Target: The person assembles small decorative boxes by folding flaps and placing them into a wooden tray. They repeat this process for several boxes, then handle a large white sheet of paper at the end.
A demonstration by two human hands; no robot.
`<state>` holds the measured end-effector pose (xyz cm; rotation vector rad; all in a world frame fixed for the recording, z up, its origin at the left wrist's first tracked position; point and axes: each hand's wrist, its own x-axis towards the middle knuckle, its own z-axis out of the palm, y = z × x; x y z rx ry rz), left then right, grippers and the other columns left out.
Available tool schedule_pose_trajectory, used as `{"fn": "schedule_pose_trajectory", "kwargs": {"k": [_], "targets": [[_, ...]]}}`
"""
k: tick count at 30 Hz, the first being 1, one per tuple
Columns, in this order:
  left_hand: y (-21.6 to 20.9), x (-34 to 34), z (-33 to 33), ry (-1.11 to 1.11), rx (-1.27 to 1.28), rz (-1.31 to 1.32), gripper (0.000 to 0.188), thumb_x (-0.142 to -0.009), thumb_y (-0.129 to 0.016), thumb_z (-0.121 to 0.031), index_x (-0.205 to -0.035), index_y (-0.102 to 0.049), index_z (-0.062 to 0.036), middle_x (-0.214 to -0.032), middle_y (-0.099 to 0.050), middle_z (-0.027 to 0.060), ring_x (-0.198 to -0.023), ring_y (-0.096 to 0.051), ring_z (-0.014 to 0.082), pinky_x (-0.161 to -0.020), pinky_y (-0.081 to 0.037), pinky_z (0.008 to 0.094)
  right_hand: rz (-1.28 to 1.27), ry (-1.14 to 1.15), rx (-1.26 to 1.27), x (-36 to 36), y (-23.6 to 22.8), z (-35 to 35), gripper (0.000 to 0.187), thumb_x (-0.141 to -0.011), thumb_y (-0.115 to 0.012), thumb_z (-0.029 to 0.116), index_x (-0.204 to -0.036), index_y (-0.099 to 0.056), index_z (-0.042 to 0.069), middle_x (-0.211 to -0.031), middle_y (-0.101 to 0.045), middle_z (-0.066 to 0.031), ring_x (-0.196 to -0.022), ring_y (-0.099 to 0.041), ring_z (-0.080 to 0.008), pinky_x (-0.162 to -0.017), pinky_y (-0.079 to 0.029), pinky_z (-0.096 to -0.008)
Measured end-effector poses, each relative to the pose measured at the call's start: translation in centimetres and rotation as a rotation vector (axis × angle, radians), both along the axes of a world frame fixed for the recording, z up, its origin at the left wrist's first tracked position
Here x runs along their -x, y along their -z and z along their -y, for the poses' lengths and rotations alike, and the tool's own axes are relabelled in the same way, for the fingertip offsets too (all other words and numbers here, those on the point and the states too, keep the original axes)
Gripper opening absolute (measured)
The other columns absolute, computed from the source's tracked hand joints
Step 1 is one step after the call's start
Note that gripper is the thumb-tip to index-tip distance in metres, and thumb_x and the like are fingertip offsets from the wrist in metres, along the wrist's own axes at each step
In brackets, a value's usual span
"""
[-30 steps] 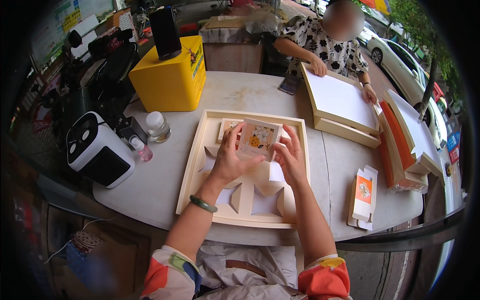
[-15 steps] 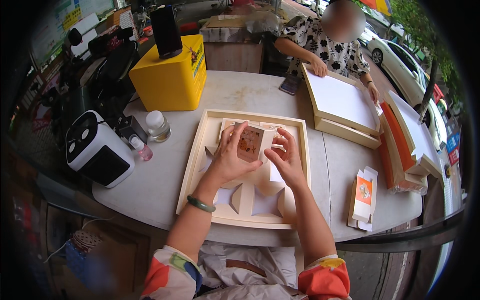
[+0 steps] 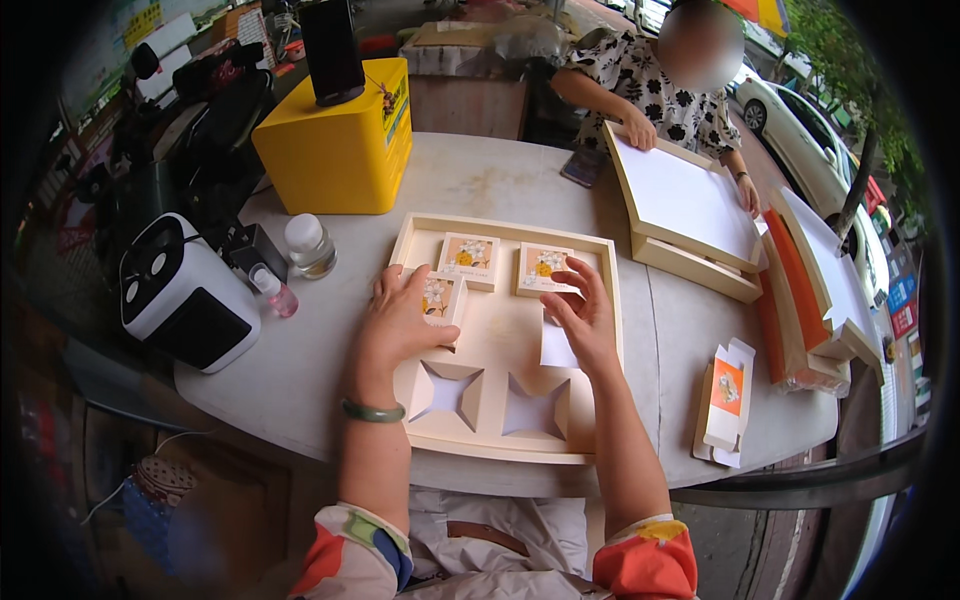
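Observation:
A cream gift box tray [image 3: 408, 445] with square recesses lies in front of me. My left hand [image 3: 398, 318] grips a small square box [image 3: 444, 297] with a floral print, low over the tray's left side, partly hidden by my fingers. Two like boxes stand at the tray's far side, a far-left box [image 3: 469, 257] and a far-right box [image 3: 541, 262]. My right hand [image 3: 583, 318] hovers by the far-right box, its fingers curved and apart with nothing in them. Two near recesses [image 3: 447, 396] show pale violet bottoms. A white flap [image 3: 556, 345] shows beside my right hand.
An unfolded small carton [image 3: 725, 405] lies at right. Beyond it stand stacked box lids [image 3: 815, 290]. Across the table, a person's hands [image 3: 640, 130] rest on another large box [image 3: 690, 205]. At left are a white heater-like appliance [image 3: 195, 300], bottles [image 3: 312, 247] and a yellow cabinet [image 3: 340, 140].
The small box, held up between my hands earlier, has gone down and left to the tray's left side with my left hand. My right hand has come away from it.

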<state>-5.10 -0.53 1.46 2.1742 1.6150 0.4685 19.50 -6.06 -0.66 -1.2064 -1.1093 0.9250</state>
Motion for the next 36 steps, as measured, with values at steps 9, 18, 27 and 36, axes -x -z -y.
{"fn": "schedule_pose_trajectory", "kwargs": {"k": [9,18,27,36], "targets": [[-1.0,-1.3,1.1,-0.018,-0.008,-0.093,0.093,-0.054,-0.074,-0.035,-0.133,-0.043,0.0036,-0.141,-0.037,0.0180,-0.120,-0.040,0.0392,-0.103,-0.037,0.0412,0.009,-0.012,0.008,-0.1,-0.1,0.1,0.051,-0.085,-0.069,0.010,-0.129,-0.046,0.003,-0.120,-0.054,-0.0132,-0.094,-0.060,-0.0152,-0.083,-0.051,-0.0292],[-0.9,-1.5,1.1,-0.006,-0.047,-0.155,0.092,-0.054,-0.072,-0.033,-0.133,-0.043,0.0030,-0.137,-0.040,0.0173,-0.116,-0.043,0.0381,-0.101,-0.039,0.0416,0.019,-0.033,0.004,-0.1,-0.2,0.1,0.044,-0.084,-0.069,0.008,-0.124,-0.051,0.001,-0.116,-0.056,-0.0107,-0.092,-0.060,-0.0132,-0.082,-0.051,-0.0283],[-1.4,-1.8,1.2,-0.023,-0.003,-0.208,0.089,-0.056,-0.072,-0.034,-0.133,-0.044,0.0013,-0.136,-0.041,0.0159,-0.116,-0.043,0.0377,-0.099,-0.041,0.0446,0.054,-0.049,0.028,0.1,-0.5,0.1,0.041,-0.084,-0.069,0.009,-0.121,-0.054,0.001,-0.114,-0.058,-0.0103,-0.093,-0.061,-0.0139,-0.082,-0.051,-0.0282],[-1.9,-2.1,0.6,-0.002,0.084,-0.278,0.085,-0.057,-0.072,-0.035,-0.130,-0.046,-0.0007,-0.128,-0.045,0.0153,-0.115,-0.044,0.0386,-0.096,-0.043,0.0470,0.105,-0.062,0.025,0.2,0.2,0.1,0.039,-0.084,-0.069,0.012,-0.119,-0.055,0.001,-0.107,-0.062,-0.0097,-0.092,-0.062,-0.0155,-0.082,-0.052,-0.0291]]}}
